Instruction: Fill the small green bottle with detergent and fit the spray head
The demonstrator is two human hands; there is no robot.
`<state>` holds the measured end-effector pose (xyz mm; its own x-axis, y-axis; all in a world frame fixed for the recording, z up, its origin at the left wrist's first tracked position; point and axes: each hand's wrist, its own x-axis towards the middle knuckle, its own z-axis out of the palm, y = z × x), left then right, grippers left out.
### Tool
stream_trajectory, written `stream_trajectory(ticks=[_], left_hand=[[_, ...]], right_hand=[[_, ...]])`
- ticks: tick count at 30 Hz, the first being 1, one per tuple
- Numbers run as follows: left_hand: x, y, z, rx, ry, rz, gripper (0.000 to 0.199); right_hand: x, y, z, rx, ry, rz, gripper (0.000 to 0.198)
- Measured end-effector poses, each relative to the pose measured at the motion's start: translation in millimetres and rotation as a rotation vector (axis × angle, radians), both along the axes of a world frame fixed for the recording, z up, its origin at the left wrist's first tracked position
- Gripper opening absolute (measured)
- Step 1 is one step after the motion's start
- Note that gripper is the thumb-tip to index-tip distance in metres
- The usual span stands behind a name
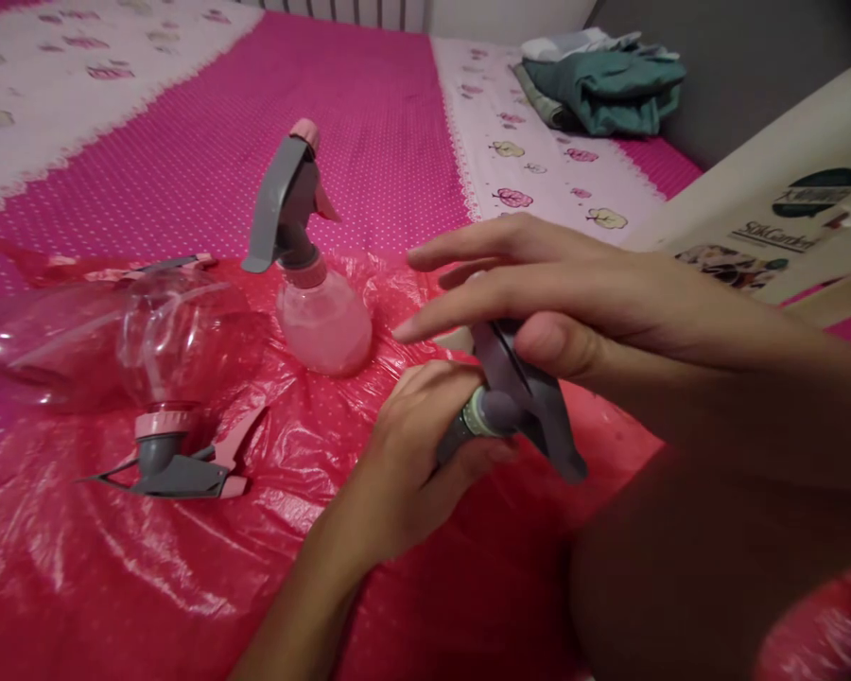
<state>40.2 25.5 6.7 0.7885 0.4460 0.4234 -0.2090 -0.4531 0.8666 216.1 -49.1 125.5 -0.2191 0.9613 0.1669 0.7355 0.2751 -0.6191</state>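
My left hand (pixel 415 454) is closed around a grey trigger spray head (pixel 531 416) with a light green collar; whether a bottle is attached beneath it I cannot tell. Over it, my right hand (pixel 574 298) has its fingers stretched out and apart, with the thumb close to or touching the grey top. A small round spray bottle (pixel 326 326) of pinkish liquid stands upright just beyond my left hand. To the left, a clear spray bottle (pixel 177 350) rests upside down, its grey and pink trigger head (pixel 184 471) on the red plastic sheet (pixel 255 567).
A larger clear bottle (pixel 49 345) lies on its side at the far left. The sheet is crumpled over a pink dotted bedspread (pixel 369 123). Folded clothes (pixel 602 85) sit at the back right, near a cream printed bag or box (pixel 787 218).
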Motion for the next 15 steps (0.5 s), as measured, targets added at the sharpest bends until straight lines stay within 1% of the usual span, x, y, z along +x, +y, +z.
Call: stream_trajectory(ticks=[2,3,5,7,11,13,15], left_hand=[[1,1,0.3,0.001,-0.02,-0.018,0.035],[1,1,0.6,0.016,-0.025,-0.022,0.033],[0,1,1.4,0.053,-0.016,-0.013,0.03],[-1,0,2.4,0.081,0.004,0.004,0.028],[-2,-2,3.9,0.08,0.053,0.017,0.015],[-2,-2,4.0,0.071,0.07,0.015,0.007],[-2,-3,3.2,0.063,0.068,0.011,0.005]], right_hand=[[8,0,2,-0.016,0.101,0.129,0.032],[11,0,3,-0.043,0.116,0.155,0.031],[13,-2,4,-0.09,0.085,0.137,0.032],[13,-4,4,-0.124,0.028,0.062,0.033],[1,-5,0,-0.111,-0.086,-0.208,0.044],[-6,-4,-3,-0.071,-0.124,-0.267,0.048],[-11,-1,-5,-0.042,-0.149,-0.272,0.049]])
